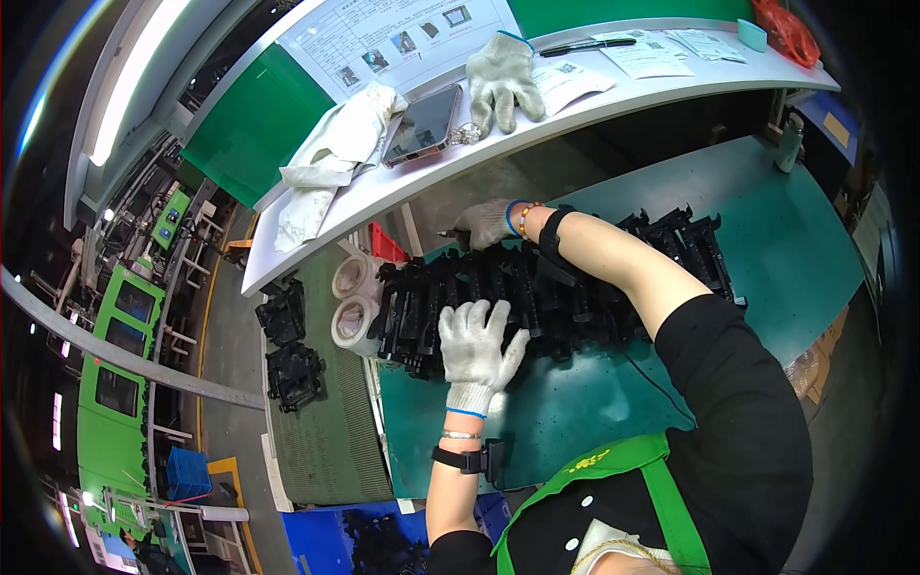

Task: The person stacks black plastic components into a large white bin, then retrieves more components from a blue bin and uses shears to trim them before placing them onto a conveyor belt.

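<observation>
A long row of black plastic parts lies packed side by side on the green tabletop. My left hand, in a white knitted glove, rests palm down at the row's near edge with its fingers stretched out. My right arm reaches over the row to its far side. There my gloved right hand is curled, and a small dark tip shows at its fingers; I cannot make out what it is. Two rolls of clear film stand against the row's left end.
A ribbed conveyor belt on the left carries two black parts. Above the table, a white shelf holds a spare glove, a phone, a cloth and papers. A bottle stands at the far right.
</observation>
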